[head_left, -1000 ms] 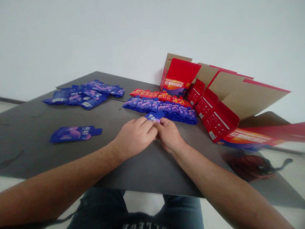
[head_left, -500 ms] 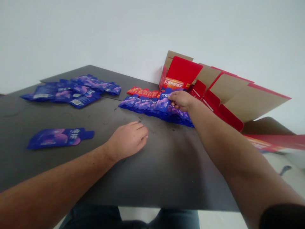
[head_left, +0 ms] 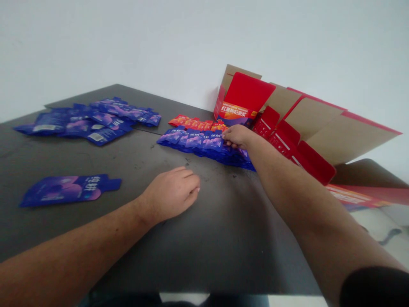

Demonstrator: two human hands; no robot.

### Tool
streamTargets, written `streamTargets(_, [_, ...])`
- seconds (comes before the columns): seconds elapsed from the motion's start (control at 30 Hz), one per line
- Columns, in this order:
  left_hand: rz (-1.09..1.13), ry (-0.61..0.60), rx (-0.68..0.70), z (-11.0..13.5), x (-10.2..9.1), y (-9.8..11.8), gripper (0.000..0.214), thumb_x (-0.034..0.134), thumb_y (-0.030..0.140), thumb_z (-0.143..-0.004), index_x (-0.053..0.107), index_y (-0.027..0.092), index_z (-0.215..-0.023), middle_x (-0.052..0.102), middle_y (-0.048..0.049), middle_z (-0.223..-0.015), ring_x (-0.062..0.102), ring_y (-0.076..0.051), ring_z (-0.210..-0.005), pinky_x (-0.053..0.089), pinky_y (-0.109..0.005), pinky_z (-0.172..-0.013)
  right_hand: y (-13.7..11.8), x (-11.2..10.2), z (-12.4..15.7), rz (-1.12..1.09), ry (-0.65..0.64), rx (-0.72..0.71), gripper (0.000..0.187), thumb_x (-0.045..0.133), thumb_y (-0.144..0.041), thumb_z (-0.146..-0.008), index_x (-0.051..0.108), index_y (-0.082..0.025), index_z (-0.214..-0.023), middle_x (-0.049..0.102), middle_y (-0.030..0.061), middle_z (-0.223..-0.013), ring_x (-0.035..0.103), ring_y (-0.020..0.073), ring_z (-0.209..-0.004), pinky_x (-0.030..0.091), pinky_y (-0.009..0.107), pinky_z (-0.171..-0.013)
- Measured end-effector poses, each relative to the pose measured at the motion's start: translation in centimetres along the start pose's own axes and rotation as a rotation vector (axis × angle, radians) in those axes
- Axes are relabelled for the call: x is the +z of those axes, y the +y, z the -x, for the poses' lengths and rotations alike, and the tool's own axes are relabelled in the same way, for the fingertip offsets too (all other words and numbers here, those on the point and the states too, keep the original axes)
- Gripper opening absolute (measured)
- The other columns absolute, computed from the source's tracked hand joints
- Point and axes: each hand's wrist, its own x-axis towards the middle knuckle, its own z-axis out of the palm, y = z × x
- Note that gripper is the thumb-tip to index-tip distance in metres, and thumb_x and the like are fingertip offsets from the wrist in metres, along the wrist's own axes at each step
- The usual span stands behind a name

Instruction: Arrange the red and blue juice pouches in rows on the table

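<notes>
My right hand (head_left: 235, 136) reaches far across the dark table (head_left: 223, 230). Its fingers are closed on a blue pouch (head_left: 214, 143) that lies on the row of overlapping blue pouches (head_left: 191, 140). Just behind that row lies a row of red pouches (head_left: 194, 123). My left hand (head_left: 172, 194) rests on the table nearer to me, palm down, fingers loosely extended and holding nothing. A single blue pouch (head_left: 67, 189) lies flat at the left, a forearm's length from my left hand.
A loose heap of blue pouches (head_left: 92, 121) covers the far left of the table. An open red carton (head_left: 241, 104) stands by the wall, with flattened red-and-brown cartons (head_left: 306, 132) leaning to its right. The table's near edge (head_left: 207, 293) is at the bottom.
My hands held a blue pouch together near the table's middle. My right hand carried it away to the blue row and lowered it there; my left hand stayed on the table, empty.
</notes>
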Motion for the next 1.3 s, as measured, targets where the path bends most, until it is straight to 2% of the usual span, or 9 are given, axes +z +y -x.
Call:
streamTargets(0.13, [0.006, 0.002, -0.005, 0.1, 0.2, -0.1, 0.020, 0.056, 0.022, -0.102, 0.067, 0.021, -0.085, 0.072, -0.0054, -0.085, 0.067, -0.023, -0.082, 0.053, -0.039, -0.077, -0.1, -0.5, 0.8, 0.038, 0.123, -0.070, 0.010, 0.082, -0.005, -0.083, 0.080, -0.012, -0.089, 0.059, -0.0028, -0.053, 0.049, 0.0096, -0.044, 0.037, 0.021, -0.046])
streamTargets(0.2, [0.010, -0.021, -0.023, 0.1, -0.2, -0.6, 0.021, 0.055, 0.023, -0.102, 0.068, 0.021, -0.086, 0.073, -0.0066, -0.087, 0.068, -0.024, -0.085, 0.053, -0.039, -0.079, -0.1, -0.8, 2.1, 0.041, 0.197, -0.125, 0.021, 0.076, -0.006, -0.087, 0.082, -0.011, -0.107, 0.064, -0.0013, -0.062, 0.053, 0.0104, -0.050, 0.041, 0.022, -0.051])
streamTargets(0.37, [-0.037, -0.217, -0.277, 1.0, -4.9, -4.6, 0.022, 0.056, 0.023, -0.096, 0.077, 0.022, -0.104, 0.079, -0.0076, -0.106, 0.072, -0.028, -0.104, 0.055, -0.040, -0.098, 1.0, -0.9, 8.6, 0.103, 0.282, -0.268, 0.038, 0.067, -0.018, -0.096, 0.078, -0.014, -0.132, 0.074, 0.0048, -0.086, 0.060, 0.0134, -0.061, 0.050, 0.027, -0.061])
streamTargets(0.5, [-0.102, -0.315, -0.649, 4.7, -10.6, -9.4, 0.041, 0.056, 0.015, -0.091, 0.075, 0.020, -0.127, 0.079, -0.0051, -0.128, 0.071, -0.026, -0.113, 0.052, -0.037, -0.107, 4.2, -1.2, 14.3, 0.276, 0.163, -0.310, 0.037, 0.069, -0.027, -0.095, 0.079, -0.021, -0.130, 0.079, 0.0064, -0.095, 0.068, 0.0169, -0.066, 0.054, 0.030, -0.064])
streamTargets(0.67, [-0.135, -0.539, -0.742, 11.3, -13.8, -13.6, 0.072, 0.081, 0.038, -0.079, 0.066, 0.012, -0.146, 0.071, -0.0143, -0.147, 0.066, -0.032, -0.128, 0.048, -0.039, -0.112, 8.7, -1.5, 18.5, 0.269, 0.005, -0.314, 0.036, 0.068, -0.036, -0.094, 0.078, -0.023, -0.126, 0.082, 0.0083, -0.106, 0.078, 0.0251, -0.084, 0.062, 0.037, -0.074])
streamTargets(0.8, [-0.138, -0.652, -0.820, 13.5, -13.6, -14.4, 0.084, 0.088, 0.046, -0.069, 0.067, 0.019, -0.146, 0.077, -0.0143, -0.131, 0.073, -0.033, -0.111, 0.054, -0.040, -0.096, 10.3, -1.5, 19.5, 0.304, -0.008, -0.278, 0.039, 0.068, -0.041, -0.094, 0.077, -0.025, -0.129, 0.083, 0.0094, -0.112, 0.079, 0.0283, -0.088, 0.064, 0.042, -0.079])
streamTargets(1.03, [-0.113, -0.513, -0.743, 10.6, -11.6, -13.7, 0.041, 0.077, 0.055, -0.073, 0.080, 0.019, -0.093, 0.078, -0.0056, -0.082, 0.070, -0.022, -0.073, 0.048, -0.032, -0.066, 7.9, 1.1, 20.3, 0.278, -0.102, -0.316, 0.035, 0.068, -0.032, -0.095, 0.076, -0.024, -0.129, 0.082, 0.0064, -0.104, 0.077, 0.0235, -0.086, 0.062, 0.037, -0.081])
streamTargets(1.13, [0.012, -0.431, -0.668, 7.4, -9.7, -11.4, 0.045, 0.072, 0.061, -0.081, 0.079, 0.020, -0.097, 0.078, -0.0047, -0.081, 0.071, -0.023, -0.072, 0.049, -0.033, -0.064, 5.4, 3.7, 20.4, 0.169, -0.167, -0.346, 0.032, 0.068, -0.027, -0.096, 0.075, -0.022, -0.127, 0.081, 0.0050, -0.100, 0.076, 0.0200, -0.085, 0.060, 0.032, -0.076])
streamTargets(1.3, [0.454, -0.227, -0.632, 1.6, -6.2, -5.1, 0.049, 0.072, 0.059, -0.086, 0.078, 0.022, -0.118, 0.083, -0.0049, -0.099, 0.077, -0.027, -0.088, 0.058, -0.036, -0.078, 0.7, 8.3, 20.5, -0.182, -0.204, -0.328, 0.026, 0.064, -0.029, -0.102, 0.067, -0.020, -0.126, 0.072, 0.0007, -0.090, 0.065, 0.0109, -0.058, 0.051, 0.023, -0.050])
